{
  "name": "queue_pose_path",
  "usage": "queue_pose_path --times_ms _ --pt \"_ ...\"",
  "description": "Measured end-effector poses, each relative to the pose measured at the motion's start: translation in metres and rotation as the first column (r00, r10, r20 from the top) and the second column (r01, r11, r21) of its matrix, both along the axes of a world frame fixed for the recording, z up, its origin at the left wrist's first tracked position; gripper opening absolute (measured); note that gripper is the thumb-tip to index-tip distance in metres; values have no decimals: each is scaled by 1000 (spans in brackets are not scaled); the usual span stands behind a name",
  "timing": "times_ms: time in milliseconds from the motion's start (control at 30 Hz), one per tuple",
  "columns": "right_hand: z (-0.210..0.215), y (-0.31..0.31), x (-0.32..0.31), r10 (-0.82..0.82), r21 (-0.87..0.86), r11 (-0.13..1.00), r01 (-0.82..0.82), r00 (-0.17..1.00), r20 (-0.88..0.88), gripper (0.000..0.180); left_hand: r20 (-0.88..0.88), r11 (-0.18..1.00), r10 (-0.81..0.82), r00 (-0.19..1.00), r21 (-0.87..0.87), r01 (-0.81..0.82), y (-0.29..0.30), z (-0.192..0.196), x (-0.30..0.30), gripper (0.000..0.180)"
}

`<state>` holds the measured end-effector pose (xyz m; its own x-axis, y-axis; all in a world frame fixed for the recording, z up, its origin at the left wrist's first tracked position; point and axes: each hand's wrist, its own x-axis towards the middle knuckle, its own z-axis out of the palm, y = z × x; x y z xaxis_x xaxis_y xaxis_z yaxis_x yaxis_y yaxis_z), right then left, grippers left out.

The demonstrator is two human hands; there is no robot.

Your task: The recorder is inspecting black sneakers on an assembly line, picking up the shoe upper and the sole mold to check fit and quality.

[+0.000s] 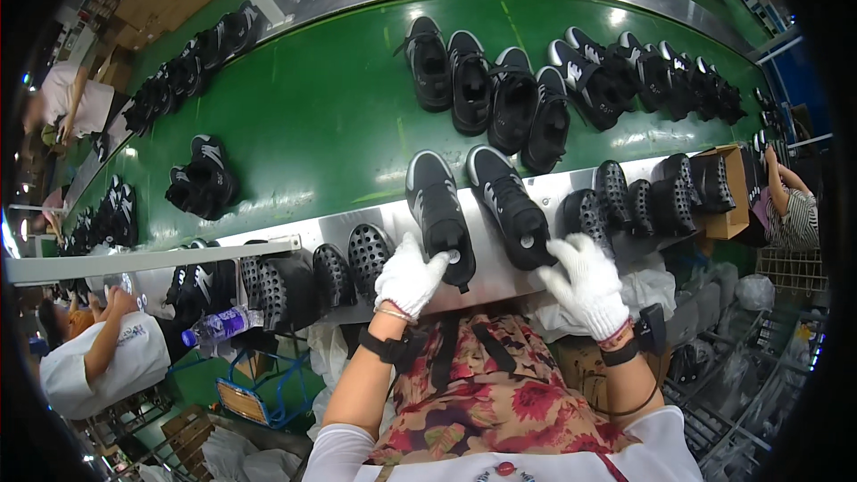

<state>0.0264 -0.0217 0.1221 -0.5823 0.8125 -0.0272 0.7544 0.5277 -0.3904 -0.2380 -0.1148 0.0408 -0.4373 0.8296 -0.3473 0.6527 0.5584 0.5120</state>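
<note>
Two black sneakers with grey toe caps lie side by side across the steel edge in front of me, toes pointing away. My left hand, in a white knit glove, is at the heel of the left sneaker; its thumb touches the heel side, and thumb and forefinger are apart. Just right of the right sneaker, my right hand wears a matching glove. Its fingers are spread near that heel, with nothing visible between them.
Black perforated shoe forms line the steel ledge on both sides. More sneakers stand on the green belt. At left are a purple-labelled bottle and a white metal bar. A cardboard box sits right; co-workers are at both sides.
</note>
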Motion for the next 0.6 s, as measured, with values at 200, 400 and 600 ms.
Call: queue_pose_path --times_ms 200,400,600 --pt "-60 -1 -22 35 -150 988 -24 997 74 29 -22 984 54 998 -167 -57 41 -10 -7 44" --pt "-71 43 -179 149 -105 980 -167 976 -161 25 -267 977 202 942 -11 -213 63 8 -131 33" --pt "-106 81 -353 167 -170 956 -240 919 -357 20 -336 881 426 840 -59 -470 70 -21 -266 50"
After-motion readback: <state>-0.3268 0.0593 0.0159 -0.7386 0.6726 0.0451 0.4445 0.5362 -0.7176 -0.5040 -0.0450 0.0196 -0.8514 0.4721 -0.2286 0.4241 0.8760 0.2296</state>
